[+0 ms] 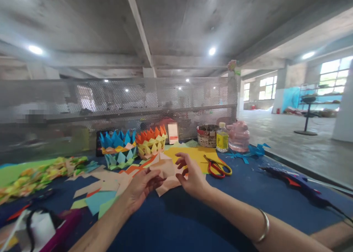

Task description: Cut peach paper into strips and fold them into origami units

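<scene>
Your left hand and right hand pinch flimsy-looking peach paper near the scissors; grip it by the creases.

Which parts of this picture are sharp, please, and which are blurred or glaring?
Head view: the left hand, right hand and peach folded paper are fairly sharp; things behind the mesh screen are blurred; a ceiling lamp and the windows glare.

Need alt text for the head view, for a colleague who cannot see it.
The left hand and right hand hold a folded peach paper over a blue table. Paper scraps, red-and-yellow scissors and a glue gun lie around it; a blue paper basket and an orange paper basket stand behind.
</scene>
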The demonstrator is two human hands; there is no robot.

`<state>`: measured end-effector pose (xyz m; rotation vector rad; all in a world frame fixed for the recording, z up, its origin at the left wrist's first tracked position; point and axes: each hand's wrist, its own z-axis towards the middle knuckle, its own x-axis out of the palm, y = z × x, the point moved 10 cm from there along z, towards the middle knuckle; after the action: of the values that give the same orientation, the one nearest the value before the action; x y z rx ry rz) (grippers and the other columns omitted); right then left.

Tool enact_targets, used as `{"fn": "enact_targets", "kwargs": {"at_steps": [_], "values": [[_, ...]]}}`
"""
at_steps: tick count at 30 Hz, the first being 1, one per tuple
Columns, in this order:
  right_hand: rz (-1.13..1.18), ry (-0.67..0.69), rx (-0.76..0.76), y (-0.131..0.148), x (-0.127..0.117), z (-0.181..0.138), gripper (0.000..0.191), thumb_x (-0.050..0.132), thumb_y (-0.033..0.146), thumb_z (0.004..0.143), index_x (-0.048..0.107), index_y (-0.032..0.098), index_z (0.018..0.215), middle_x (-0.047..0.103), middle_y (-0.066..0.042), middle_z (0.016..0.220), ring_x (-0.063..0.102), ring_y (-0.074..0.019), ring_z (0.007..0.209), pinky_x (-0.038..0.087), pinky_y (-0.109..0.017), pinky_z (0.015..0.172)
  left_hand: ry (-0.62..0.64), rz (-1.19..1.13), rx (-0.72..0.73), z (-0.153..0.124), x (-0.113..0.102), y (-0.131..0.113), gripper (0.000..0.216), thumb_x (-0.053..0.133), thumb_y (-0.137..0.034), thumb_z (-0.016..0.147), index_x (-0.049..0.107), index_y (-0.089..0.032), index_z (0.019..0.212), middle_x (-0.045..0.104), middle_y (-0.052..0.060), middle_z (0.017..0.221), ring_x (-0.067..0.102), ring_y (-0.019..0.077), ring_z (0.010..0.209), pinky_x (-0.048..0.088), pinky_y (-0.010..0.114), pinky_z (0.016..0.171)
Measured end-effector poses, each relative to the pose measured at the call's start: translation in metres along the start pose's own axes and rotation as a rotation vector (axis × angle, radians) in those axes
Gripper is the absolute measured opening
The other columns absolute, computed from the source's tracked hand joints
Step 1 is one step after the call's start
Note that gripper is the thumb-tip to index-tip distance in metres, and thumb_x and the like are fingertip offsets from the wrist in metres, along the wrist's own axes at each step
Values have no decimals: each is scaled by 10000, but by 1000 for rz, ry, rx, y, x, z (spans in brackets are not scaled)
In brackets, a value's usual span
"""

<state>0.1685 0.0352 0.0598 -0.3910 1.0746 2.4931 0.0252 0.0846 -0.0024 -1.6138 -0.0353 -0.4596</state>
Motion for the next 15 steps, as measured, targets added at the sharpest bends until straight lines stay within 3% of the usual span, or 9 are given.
{"fn": "enact_targets", "kwargs": {"at_steps": [6, 10, 12, 15], "values": [[-275, 51, -269, 30, -4, -5, 537, 538, 24, 693, 519, 284, 1162, 483, -53, 1133, 462, -194, 1068, 395, -375, 916, 38, 78, -7, -4, 3, 4, 90, 677, -182, 678, 595, -149, 661, 672, 14, 648, 629, 105, 583, 504, 200, 598], [-359, 122, -389, 45, 3, -8, 665, 573, 34, 684, 427, 290, 1280, 448, -45, 1299, 378, -219, 1197, 332, -412, 987, 40, 89, -5, -5, 4, 4, 76, 678, -158, 662, 612, -143, 695, 668, 14, 654, 621, 101, 569, 496, 203, 599], [-334, 152, -448, 50, 6, -10, 666, 574, 32, 689, 416, 259, 1295, 497, -52, 1269, 385, -206, 1201, 327, -397, 998, 34, 78, -5, -5, 4, 4, 80, 682, -146, 659, 610, -142, 693, 663, 11, 657, 615, 96, 564, 497, 200, 593], [-302, 175, -513, 52, 9, -12, 470, 560, 53, 732, 558, 256, 1156, 589, -42, 1147, 442, -195, 1147, 357, -382, 966, 52, 67, -11, -5, 6, 3, 97, 700, -153, 654, 605, -142, 671, 641, -2, 640, 597, 82, 548, 497, 185, 572]]}}
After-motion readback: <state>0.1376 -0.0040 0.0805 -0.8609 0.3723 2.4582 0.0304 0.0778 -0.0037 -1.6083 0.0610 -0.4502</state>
